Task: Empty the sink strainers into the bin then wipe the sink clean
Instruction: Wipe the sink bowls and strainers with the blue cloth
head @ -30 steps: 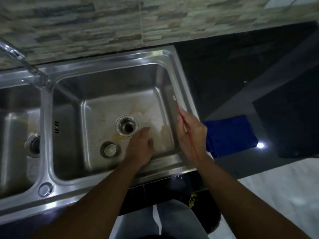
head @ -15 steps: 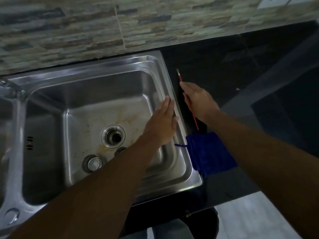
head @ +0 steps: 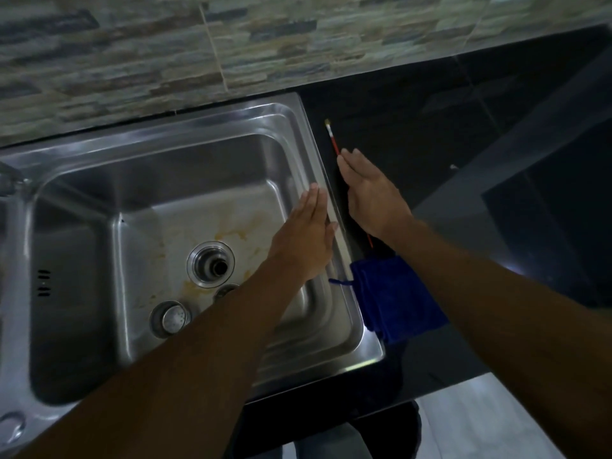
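Observation:
The steel sink [head: 309, 147] has yellowish stains [head: 238, 230] around its open drain [head: 212, 265]. A round strainer [head: 170, 318] lies on the basin floor in front of the drain. A second round piece [head: 227, 289] is half hidden by my left forearm. My left hand [head: 304, 240] hovers flat over the basin's right side, holding nothing. My right hand [head: 371, 193] lies flat on the black counter, fingers straight, over a thin red brush [head: 332, 137]. A blue cloth [head: 394, 299] lies folded on the counter beside the sink's right rim.
The tap's base [head: 8, 183] shows at the far left edge, with a second basin beyond it out of frame. Stone-patterned wall tiles [head: 165, 61] run behind the sink. The glossy black counter [head: 447, 120] stretches right. Pale floor [head: 470, 425] shows at the bottom right.
My left hand rose from the basin floor to its right side. My right hand carried the red brush from the sink rim onto the counter and flattened over it. The view shifted right.

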Tool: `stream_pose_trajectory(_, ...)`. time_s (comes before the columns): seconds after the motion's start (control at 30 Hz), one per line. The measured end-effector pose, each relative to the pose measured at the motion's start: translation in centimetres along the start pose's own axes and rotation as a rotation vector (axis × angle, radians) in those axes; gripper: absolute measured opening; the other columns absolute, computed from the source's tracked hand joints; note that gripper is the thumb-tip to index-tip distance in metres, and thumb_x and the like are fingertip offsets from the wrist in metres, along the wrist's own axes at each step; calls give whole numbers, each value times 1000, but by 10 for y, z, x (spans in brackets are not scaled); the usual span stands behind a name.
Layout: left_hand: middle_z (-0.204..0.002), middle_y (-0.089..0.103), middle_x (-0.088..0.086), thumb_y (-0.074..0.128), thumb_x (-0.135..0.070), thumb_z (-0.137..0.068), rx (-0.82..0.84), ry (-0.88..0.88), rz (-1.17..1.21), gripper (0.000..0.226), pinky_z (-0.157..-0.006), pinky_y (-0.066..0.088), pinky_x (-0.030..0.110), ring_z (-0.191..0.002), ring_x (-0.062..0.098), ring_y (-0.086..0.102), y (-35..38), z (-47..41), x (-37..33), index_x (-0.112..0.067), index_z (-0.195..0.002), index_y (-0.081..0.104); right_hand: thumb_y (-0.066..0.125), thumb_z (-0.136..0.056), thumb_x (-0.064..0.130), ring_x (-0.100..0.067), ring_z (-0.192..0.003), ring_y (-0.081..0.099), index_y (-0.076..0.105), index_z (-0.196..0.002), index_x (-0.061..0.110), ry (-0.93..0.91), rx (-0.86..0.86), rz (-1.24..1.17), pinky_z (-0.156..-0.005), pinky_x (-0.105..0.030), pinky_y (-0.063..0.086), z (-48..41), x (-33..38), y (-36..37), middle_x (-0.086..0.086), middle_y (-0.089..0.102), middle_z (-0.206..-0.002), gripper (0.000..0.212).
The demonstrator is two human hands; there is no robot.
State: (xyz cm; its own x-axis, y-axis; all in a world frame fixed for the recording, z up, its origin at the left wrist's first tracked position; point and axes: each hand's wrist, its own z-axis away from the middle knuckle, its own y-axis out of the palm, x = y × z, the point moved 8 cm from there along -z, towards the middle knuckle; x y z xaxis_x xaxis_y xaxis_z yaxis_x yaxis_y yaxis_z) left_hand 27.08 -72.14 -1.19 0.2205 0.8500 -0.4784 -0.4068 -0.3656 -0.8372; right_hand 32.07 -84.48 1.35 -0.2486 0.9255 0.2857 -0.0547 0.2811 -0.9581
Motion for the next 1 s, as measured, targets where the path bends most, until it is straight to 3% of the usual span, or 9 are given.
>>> stream_pose_trajectory(0.1, -168, -13, 2, 29, -39, -107, 17, -15, -18, 67, -127, 7, 38, -155, 16, -10, 0, -1, -1, -16, -160, -6, 46, -98, 6, -27, -152, 21, 28, -154, 3, -3, 38, 25, -125, -42, 19, 1, 2, 8, -13, 26, -163, 60)
stream_pose_trajectory(0.33, -167, -15, 10, 32, -22, -108, 123, -47, -89, 65, -127, -3, 41, -155, 23, -15, -12, 2, -15, -8, -159, -6, 48, -96, -5, -18, -154, 15, 25, -157, 11, 83, -2, -91, -123, -40, 24, 14, -3, -10, -3, 20, -166, 67)
stream_pose_trajectory(0.43, -168, -13, 9, 35, -18, -106, 46, 14, -83, 67, -128, -2, 41, -155, 21, -14, -14, 22, -36, -9, -159, -6, 45, -96, -8, -21, -153, 21, 34, -153, 5, 91, -75, -147, -121, -44, 32, 52, -6, -30, -8, 29, -163, 59)
stream_pose_trajectory(0.53, -169, -3, 6, 29, -27, -108, -57, 116, 7, 62, -128, 3, 39, -156, 18, -7, -8, 55, -63, -12, -160, -1, 46, -97, -5, -22, -152, 24, 40, -150, 3, 112, -140, -186, -123, -42, 27, 108, -13, -48, -10, 33, -160, 54)
stream_pose_trajectory(0.7, -169, 5, 8, 27, -36, -107, -14, 248, -73, 63, -128, 1, 36, -156, 20, 1, 27, 108, -94, -11, -161, 5, 47, -101, 27, -15, -155, 11, 36, -153, 13, 34, -76, -104, -126, -32, 9, 204, -15, -46, -3, 21, -166, 55)
stream_pose_trajectory(0.8, -169, -5, 6, 32, -48, -105, 134, 208, -150, 74, -128, -1, 39, -156, 20, -7, 50, 116, -94, -14, -160, -3, 43, -96, 61, -13, -155, -3, 13, -160, 20, -45, 135, -2, -127, -39, 2, 230, -18, -20, 2, 2, -169, 82)
stream_pose_trajectory(0.87, -169, -11, 6, 36, -59, -100, 221, 176, -229, 85, -127, 0, 42, -155, 22, -12, 60, 115, -93, -16, -160, -8, 39, -90, 78, -13, -155, -9, 2, -161, 23, -66, 193, 93, -126, -36, -6, 233, -22, -7, 4, -7, -169, 97)
stream_pose_trajectory(1.0, -168, -14, 10, 38, -70, -94, 255, 145, -354, 101, -127, 0, 43, -155, 26, -12, 69, 108, -95, -10, -159, -10, 30, -87, 86, -13, -155, -8, -2, -160, 25, -56, 202, 174, -125, -39, 3, 231, -30, 0, 5, -8, -168, 101)
